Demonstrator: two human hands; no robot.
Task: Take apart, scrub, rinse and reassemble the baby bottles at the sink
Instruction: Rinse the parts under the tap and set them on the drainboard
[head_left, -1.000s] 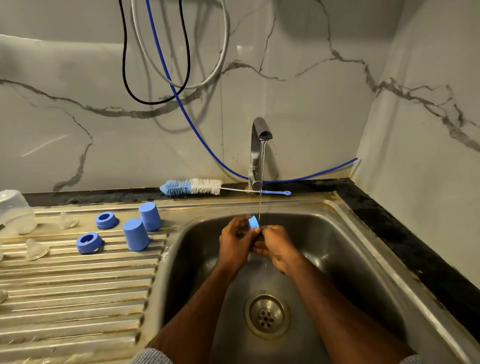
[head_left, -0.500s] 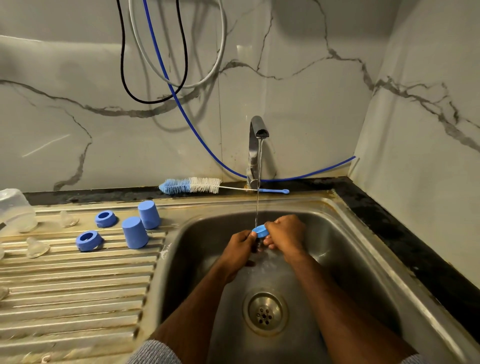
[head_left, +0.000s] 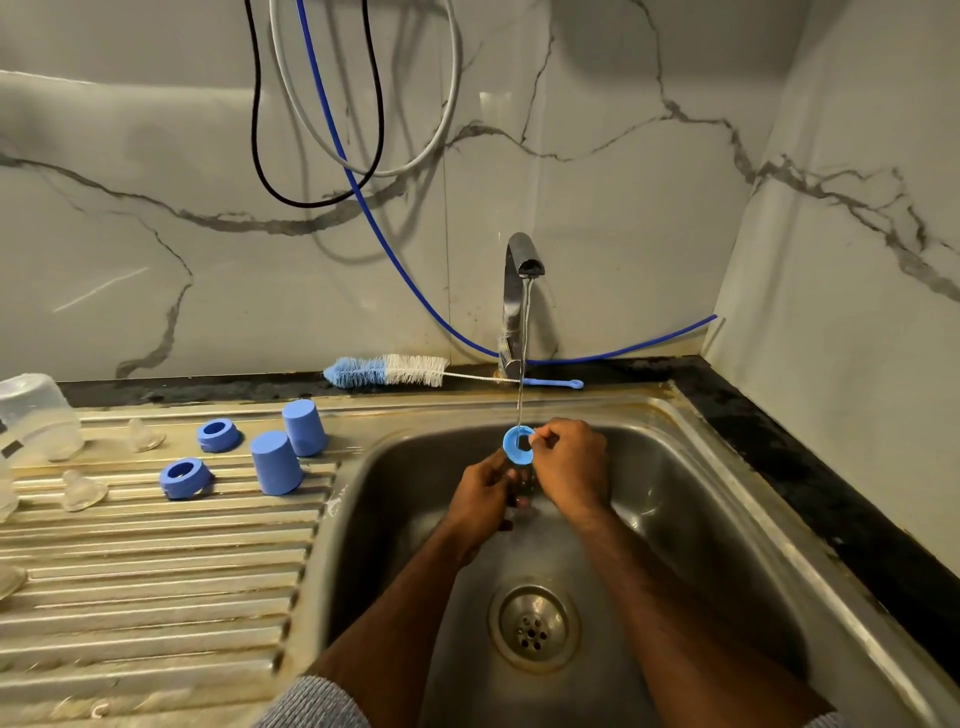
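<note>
Closest to the camera were two forearms reaching in over the steel sink (head_left: 727, 519), grey sleeve cuffs just showing at the bottom edge, with the drain strainer (head_left: 534, 626) sitting between them on the basin floor. Further in, both hands met over the middle of the basin: the right hand (head_left: 571, 467) was pinching a blue bottle ring (head_left: 517, 444) by its rim, fingers curled round it, holding it tilted right under the thin stream of water (head_left: 522, 364). The left hand (head_left: 483, 493) sat just below and beside it with fingers curled in toward the ring's lower side, but honestly I couldn't tell if it was gripping anything or just cupped there (the right hand and the water blur hid that bit). Off to the left on the ribbed draining board (head_left: 156, 571) stood two blue caps (head_left: 276, 462), open end down, with two more blue rings (head_left: 184, 477) next to them, a couple of clear teats (head_left: 83, 489), and a clear bottle body (head_left: 36, 415) upside down at the far left edge. Behind all that, a blue-and-white bottle brush (head_left: 387, 371) lay along the back ledge, its handle passing behind the tap (head_left: 517, 312). Blue, black and grey hoses (head_left: 363, 197) hung on the marble wall.
</note>
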